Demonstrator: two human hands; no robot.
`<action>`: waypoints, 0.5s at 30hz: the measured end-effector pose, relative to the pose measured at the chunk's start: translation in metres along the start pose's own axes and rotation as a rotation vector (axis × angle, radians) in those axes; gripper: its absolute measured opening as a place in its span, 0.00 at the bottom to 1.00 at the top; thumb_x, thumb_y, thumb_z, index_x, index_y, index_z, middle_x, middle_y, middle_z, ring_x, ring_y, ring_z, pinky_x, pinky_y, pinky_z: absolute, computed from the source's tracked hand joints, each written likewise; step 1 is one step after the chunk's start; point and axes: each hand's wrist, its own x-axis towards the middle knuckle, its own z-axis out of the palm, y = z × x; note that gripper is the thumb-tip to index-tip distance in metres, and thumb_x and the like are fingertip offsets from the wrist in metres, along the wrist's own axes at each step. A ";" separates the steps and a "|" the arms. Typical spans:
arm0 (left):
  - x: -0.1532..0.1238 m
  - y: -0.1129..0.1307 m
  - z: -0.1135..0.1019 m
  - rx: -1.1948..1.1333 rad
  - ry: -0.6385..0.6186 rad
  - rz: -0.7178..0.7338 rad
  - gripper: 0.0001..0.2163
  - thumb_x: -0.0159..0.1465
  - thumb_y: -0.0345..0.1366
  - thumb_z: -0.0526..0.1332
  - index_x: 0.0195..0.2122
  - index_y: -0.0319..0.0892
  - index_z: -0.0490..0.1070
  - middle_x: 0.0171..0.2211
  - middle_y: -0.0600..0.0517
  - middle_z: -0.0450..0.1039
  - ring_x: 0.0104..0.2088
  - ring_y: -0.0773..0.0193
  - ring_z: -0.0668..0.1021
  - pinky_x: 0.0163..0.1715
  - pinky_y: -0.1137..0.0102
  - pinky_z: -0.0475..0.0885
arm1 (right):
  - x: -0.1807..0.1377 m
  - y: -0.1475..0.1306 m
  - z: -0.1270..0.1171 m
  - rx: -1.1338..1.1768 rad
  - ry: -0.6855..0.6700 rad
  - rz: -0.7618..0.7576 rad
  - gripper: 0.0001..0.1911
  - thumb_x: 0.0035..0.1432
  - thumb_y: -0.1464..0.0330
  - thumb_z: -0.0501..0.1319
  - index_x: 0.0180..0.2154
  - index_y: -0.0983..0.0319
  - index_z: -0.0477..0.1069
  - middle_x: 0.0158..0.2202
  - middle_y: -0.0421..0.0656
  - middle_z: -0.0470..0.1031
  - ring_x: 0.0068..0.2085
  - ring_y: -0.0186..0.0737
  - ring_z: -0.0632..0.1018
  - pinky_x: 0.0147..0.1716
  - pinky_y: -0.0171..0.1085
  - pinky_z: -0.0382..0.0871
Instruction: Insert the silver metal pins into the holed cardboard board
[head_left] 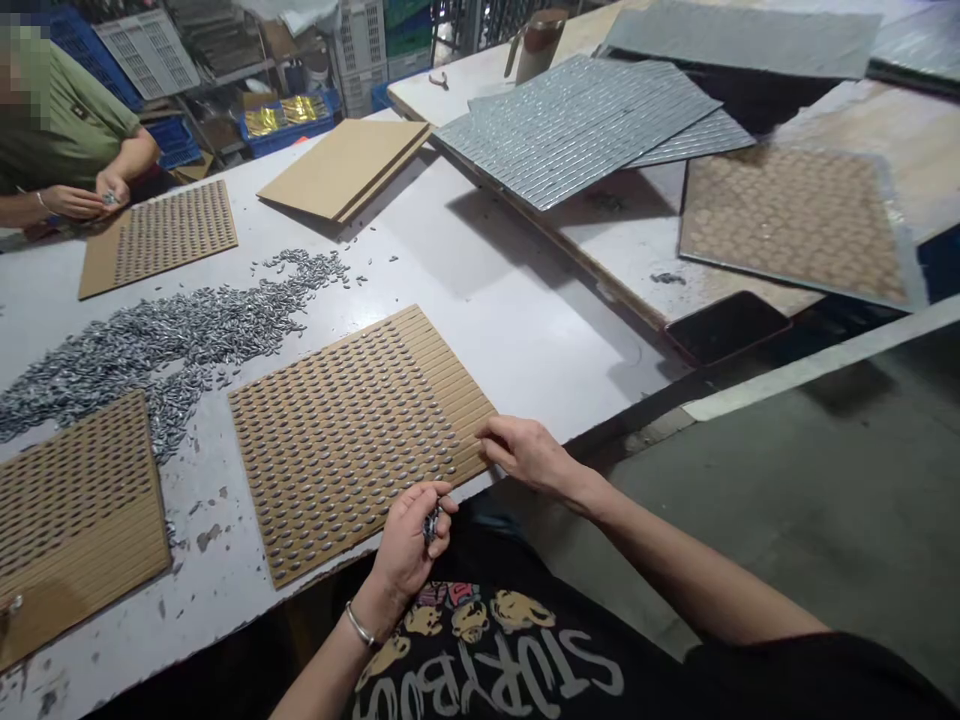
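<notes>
A brown slotted board [352, 430] lies on the white table [510, 310] in front of me, most of its slots filled with small silver pieces. My left hand [411, 538] is at the board's near edge, fingers curled around a small bunch of silver pieces [432, 522]. My right hand [521, 450] rests with its fingertips on the board's right near corner. A large heap of loose silver pieces [165, 340] spreads over the table to the left of the board.
A second slotted board [71, 520] lies at the near left. A person in a green shirt [71, 130] works at a third board [161, 235] far left. Plain boards [345, 165] and silver sheets [577, 125] lie further back; a dark tray [724, 325] sits right.
</notes>
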 end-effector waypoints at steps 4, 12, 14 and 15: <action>0.003 -0.001 0.000 -0.012 -0.009 -0.011 0.14 0.56 0.38 0.66 0.40 0.39 0.67 0.33 0.48 0.74 0.20 0.75 0.66 0.13 0.81 0.53 | -0.006 -0.005 0.018 0.275 0.058 0.144 0.09 0.54 0.72 0.55 0.32 0.61 0.74 0.25 0.38 0.75 0.26 0.35 0.73 0.27 0.32 0.65; 0.005 0.001 0.003 0.014 0.021 -0.026 0.15 0.55 0.39 0.67 0.39 0.41 0.64 0.32 0.49 0.75 0.20 0.75 0.66 0.13 0.81 0.54 | 0.000 -0.009 0.036 0.205 0.097 0.055 0.07 0.56 0.72 0.57 0.32 0.61 0.74 0.33 0.43 0.77 0.35 0.39 0.76 0.38 0.37 0.68; 0.006 0.002 0.002 0.015 0.011 -0.016 0.14 0.56 0.39 0.66 0.39 0.41 0.64 0.32 0.49 0.75 0.20 0.75 0.66 0.13 0.81 0.54 | 0.001 -0.009 0.034 0.173 0.071 0.076 0.07 0.55 0.73 0.56 0.32 0.61 0.73 0.32 0.43 0.77 0.34 0.39 0.76 0.36 0.36 0.68; 0.006 0.001 0.001 0.012 0.003 -0.014 0.13 0.57 0.38 0.66 0.38 0.41 0.63 0.32 0.50 0.75 0.20 0.75 0.66 0.13 0.81 0.54 | 0.002 -0.009 0.033 0.165 0.054 0.091 0.07 0.54 0.73 0.56 0.32 0.61 0.73 0.31 0.42 0.76 0.32 0.38 0.75 0.34 0.36 0.67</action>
